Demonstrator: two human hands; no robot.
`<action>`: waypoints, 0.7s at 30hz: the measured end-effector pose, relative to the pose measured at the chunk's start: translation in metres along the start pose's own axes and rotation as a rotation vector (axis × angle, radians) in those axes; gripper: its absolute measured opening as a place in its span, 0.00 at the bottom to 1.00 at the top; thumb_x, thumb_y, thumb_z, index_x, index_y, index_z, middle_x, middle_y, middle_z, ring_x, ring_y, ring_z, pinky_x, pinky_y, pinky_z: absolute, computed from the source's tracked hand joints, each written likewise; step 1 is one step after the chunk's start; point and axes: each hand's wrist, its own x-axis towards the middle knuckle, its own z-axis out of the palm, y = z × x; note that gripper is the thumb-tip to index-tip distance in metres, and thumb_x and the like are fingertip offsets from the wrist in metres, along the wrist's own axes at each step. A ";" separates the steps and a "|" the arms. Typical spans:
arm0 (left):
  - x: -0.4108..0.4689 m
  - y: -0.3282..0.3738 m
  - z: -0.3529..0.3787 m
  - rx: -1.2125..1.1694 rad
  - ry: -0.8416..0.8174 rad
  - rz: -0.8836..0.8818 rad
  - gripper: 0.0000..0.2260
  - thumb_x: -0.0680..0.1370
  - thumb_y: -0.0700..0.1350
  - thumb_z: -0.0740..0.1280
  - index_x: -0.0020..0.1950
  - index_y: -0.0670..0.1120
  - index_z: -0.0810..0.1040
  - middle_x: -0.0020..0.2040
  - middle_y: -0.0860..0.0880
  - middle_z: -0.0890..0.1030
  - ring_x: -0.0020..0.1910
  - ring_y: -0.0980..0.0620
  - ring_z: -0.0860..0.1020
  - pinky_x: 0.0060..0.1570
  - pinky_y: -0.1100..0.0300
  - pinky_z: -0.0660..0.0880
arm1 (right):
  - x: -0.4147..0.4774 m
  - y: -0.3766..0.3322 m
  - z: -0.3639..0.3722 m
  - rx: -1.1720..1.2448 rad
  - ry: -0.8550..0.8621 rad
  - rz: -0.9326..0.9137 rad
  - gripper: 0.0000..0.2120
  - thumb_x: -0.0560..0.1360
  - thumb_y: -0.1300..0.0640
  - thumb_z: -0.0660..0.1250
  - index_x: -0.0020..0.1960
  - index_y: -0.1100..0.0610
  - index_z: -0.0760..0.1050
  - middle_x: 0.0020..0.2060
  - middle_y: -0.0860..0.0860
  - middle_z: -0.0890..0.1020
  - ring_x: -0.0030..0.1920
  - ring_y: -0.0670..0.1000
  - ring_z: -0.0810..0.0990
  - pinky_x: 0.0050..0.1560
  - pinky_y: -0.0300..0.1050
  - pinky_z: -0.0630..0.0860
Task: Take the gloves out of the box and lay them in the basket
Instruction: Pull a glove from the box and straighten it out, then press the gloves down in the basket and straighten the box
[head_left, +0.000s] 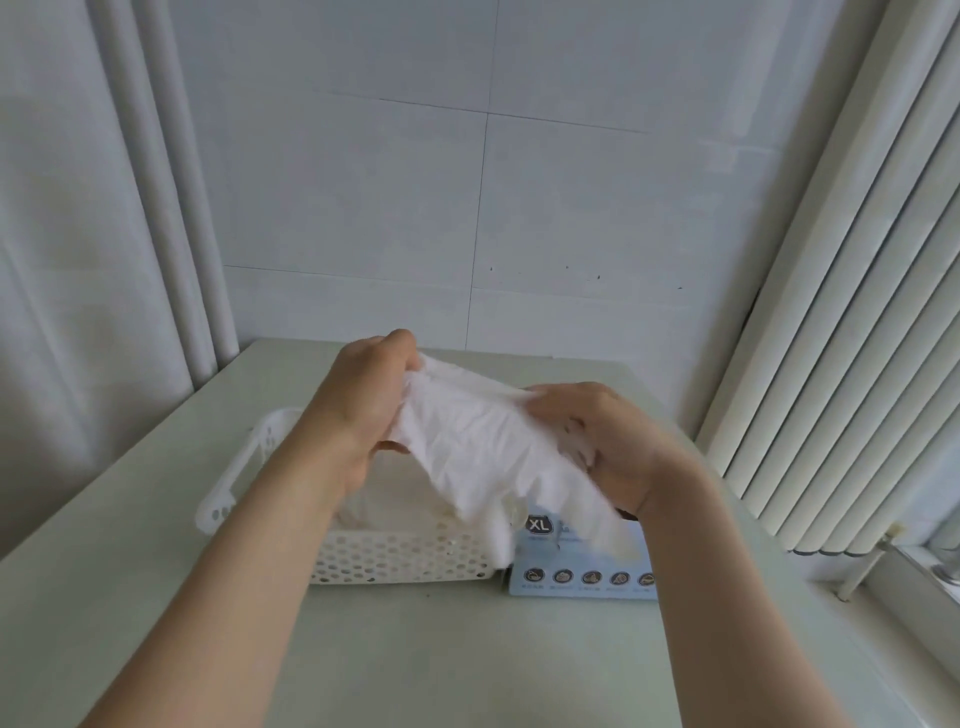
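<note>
Two white pipes (171, 208) run up the upper left of the frame beside a pale tiled wall (363, 182). Below them, left of centre, a white basket (395, 558) stands on the worktop (415, 649). The left forearm crosses in front of the basket and hides part of its near rim. Just beside it on the right stands the box (582, 577), its top covered by the hanging gloves (478, 441) and the right wrist. Slatted blinds (831, 338) fill the right side.

Both forearms reach in from the bottom edge. The left hand (363, 405) is raised above the basket, fingers curled round the upper left end of the gloves. The right hand (608, 441), lower and slightly blurred, grips the other end above the box. The gloves are stretched between the hands in the air. Their loose lower edge hangs in front of where the basket meets the box; whether it touches either cannot be told.

The gloves are thin, white and crinkled, and how many there are cannot be told. The basket is plastic with walls pierced by small holes. The box is pale blue, marked XL, with a row of round icons. The worktop is smooth and pale green.
</note>
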 end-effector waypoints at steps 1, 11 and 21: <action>0.002 0.000 -0.008 0.082 -0.017 -0.013 0.09 0.79 0.42 0.60 0.38 0.46 0.71 0.30 0.48 0.70 0.28 0.49 0.68 0.26 0.61 0.67 | 0.003 0.002 0.005 -0.082 0.052 -0.016 0.13 0.79 0.59 0.71 0.59 0.66 0.83 0.52 0.63 0.87 0.48 0.58 0.87 0.48 0.51 0.82; 0.038 -0.051 -0.070 0.613 -0.007 -0.077 0.08 0.81 0.37 0.58 0.43 0.44 0.68 0.37 0.44 0.69 0.28 0.47 0.68 0.28 0.57 0.74 | 0.044 0.019 0.064 -0.919 0.537 -0.370 0.09 0.80 0.53 0.73 0.58 0.53 0.82 0.41 0.46 0.85 0.41 0.46 0.81 0.43 0.42 0.78; 0.036 -0.055 -0.076 1.221 0.238 -0.039 0.14 0.78 0.53 0.69 0.55 0.44 0.74 0.52 0.43 0.80 0.52 0.38 0.79 0.44 0.51 0.74 | 0.043 0.019 0.063 -1.097 0.461 -0.507 0.08 0.80 0.58 0.69 0.56 0.50 0.85 0.47 0.48 0.84 0.44 0.45 0.80 0.46 0.44 0.80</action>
